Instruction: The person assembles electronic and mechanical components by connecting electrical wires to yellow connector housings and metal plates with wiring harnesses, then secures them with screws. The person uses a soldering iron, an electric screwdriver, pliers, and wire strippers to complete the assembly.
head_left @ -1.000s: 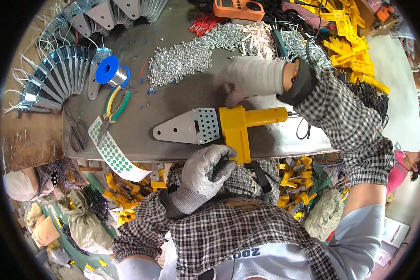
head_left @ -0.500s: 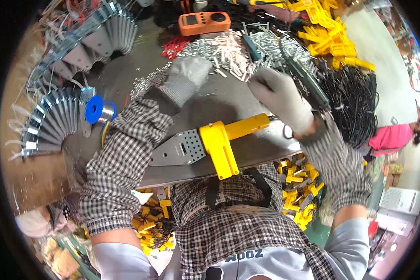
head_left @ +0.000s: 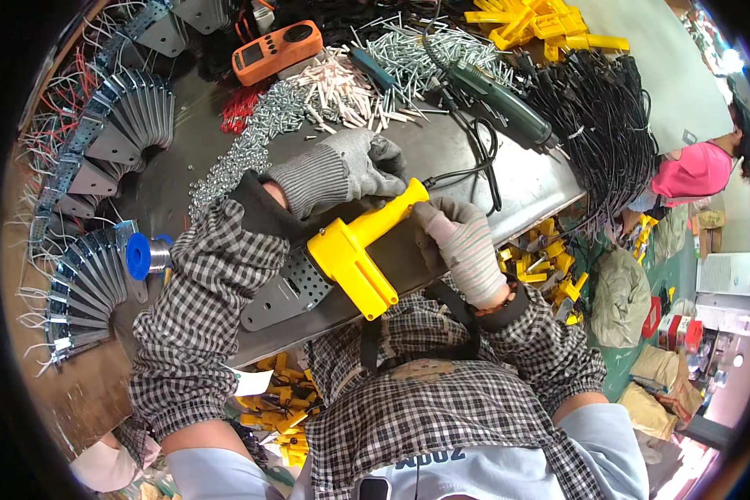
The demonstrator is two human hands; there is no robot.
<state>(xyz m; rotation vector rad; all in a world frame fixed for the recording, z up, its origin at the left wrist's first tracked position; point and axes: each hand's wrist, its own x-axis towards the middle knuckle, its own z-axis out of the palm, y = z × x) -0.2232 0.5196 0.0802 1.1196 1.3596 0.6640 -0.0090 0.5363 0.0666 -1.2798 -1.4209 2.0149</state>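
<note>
Fingers of both gloved hands, left hand [head_left: 354,171] and right hand [head_left: 458,242], now clamp the yellow tool handle [head_left: 383,218], previously untouched.

Grey metal workbench [head_left: 525,179]: yellow-handled tool [head_left: 350,254] near front edge; behind it screw pile [head_left: 250,142], orange multimeter [head_left: 277,52], black cable bundle [head_left: 600,125].

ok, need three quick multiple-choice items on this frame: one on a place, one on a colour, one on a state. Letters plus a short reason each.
1. Where does the orange handheld meter lie?
A. at the bench's far edge
B. under the left hand
C. on the floor

2. What colour is the small wire spool?
A. red
B. blue
C. green

3. What is the yellow plastic tool with the perforated metal plate doing?
A. lying untouched
B. hanging from a hook
C. gripped by both gloved hands

Key: 1 A, it sits beyond the screws; 2 B, its flange is blue; 3 C, left hand and right hand close on its handle.
</note>
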